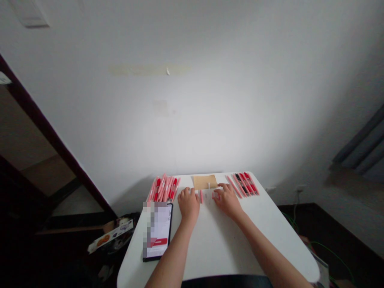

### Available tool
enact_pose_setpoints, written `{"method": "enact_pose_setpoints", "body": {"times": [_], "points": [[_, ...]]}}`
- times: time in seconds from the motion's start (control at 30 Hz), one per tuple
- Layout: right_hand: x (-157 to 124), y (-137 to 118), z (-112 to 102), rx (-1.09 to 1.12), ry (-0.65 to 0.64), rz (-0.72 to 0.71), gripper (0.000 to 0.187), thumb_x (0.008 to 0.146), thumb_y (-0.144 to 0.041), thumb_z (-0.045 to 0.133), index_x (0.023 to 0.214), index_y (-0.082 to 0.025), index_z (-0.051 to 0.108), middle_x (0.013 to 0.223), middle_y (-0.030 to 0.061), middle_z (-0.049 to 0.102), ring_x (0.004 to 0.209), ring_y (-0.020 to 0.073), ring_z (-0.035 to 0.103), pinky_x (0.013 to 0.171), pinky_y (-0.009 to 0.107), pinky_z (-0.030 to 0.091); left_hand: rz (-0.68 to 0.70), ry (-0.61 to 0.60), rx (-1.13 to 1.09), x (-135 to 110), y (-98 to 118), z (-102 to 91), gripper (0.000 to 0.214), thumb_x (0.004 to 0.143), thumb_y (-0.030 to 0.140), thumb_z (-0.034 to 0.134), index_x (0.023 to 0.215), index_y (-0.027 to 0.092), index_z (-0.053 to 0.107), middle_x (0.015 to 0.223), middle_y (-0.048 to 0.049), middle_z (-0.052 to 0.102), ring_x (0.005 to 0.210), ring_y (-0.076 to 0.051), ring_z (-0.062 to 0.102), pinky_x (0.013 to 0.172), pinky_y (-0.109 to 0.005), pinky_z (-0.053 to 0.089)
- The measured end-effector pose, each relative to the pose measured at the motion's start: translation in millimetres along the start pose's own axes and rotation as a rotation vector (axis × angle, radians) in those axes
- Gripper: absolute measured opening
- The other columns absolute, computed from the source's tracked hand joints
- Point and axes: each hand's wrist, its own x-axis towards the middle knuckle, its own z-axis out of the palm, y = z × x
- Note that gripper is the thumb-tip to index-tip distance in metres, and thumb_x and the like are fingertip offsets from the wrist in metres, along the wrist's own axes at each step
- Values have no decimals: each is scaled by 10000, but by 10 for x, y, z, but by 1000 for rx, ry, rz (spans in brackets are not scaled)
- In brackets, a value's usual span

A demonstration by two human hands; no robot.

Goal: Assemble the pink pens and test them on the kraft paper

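Nearest, the phone (162, 230) lies face up on the left of the worktop (222, 252), beside the left forearm, presumably so that its screen can be read without being lifted. Farther on, the left hand (189, 204) rests palm down, fingers bent; its underside is hidden, so whether its grip pinches anything cannot be told. The right hand (228, 202) has thumb and forefinger apart at the tips, next to a small pinkish piece (216, 195); whether the grip closes on it cannot be determined. Between the hands are a short pink piece (201, 196) and a slim whitish rod (209, 192), both within reach of either hand. Beyond, a tan sheet (205, 182) lies at the far edge. Far left, a pen bundle (163, 189) overlaps loosely; far right, a pen row (243, 185) lies side by side, a spacing that probably keeps each one distinct. Both groups flank the middle, apparently leaving the hands room.
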Motion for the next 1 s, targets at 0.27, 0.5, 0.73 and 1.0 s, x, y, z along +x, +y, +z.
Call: {"method": "enact_pose_setpoints", "body": {"times": [0.27, 0.5, 0.73, 1.0], "points": [[13, -10, 20, 35, 13, 2, 153, 802, -232, 632, 919, -193, 722, 1161, 140, 596, 1118, 302, 480, 930, 450, 467, 9, 10, 11, -7, -8, 28, 216, 870, 234, 470, 1022, 198, 619, 1051, -82, 578, 1021, -226, 494, 855, -359, 365], [-11, 131, -114, 114, 121, -44, 199, 855, -269, 570, 1008, -217, 687, 1146, 116, 588, 1117, 280, 497, 943, 467, 463, -5, 4, -7, -2, -5, 12, 232, 868, 234, 478, 1051, 203, 617, 1072, -83, 582, 1036, -228, 499, 863, -360, 364], [-140, 325, -66, 96, 197, -4, 220, 855, -286, 553, 1020, -216, 680, 1114, 119, 591, 1103, 291, 482, 953, 514, 437, -18, 27, -27, 9, 8, -21, 241, 893, 268, 441, 1036, 201, 623, 1031, -86, 592, 1009, -228, 496, 866, -368, 371], [-190, 273, -66, 42, 161, 10, 220, 829, -215, 557, 998, -210, 698, 1078, 105, 632, 1080, 283, 468, 950, 473, 421, 101, 133, -198, -49, 167, -45, 232, 886, 313, 483, 1030, 249, 652, 1153, -80, 544, 1127, -227, 445, 1005, -413, 332]]}}
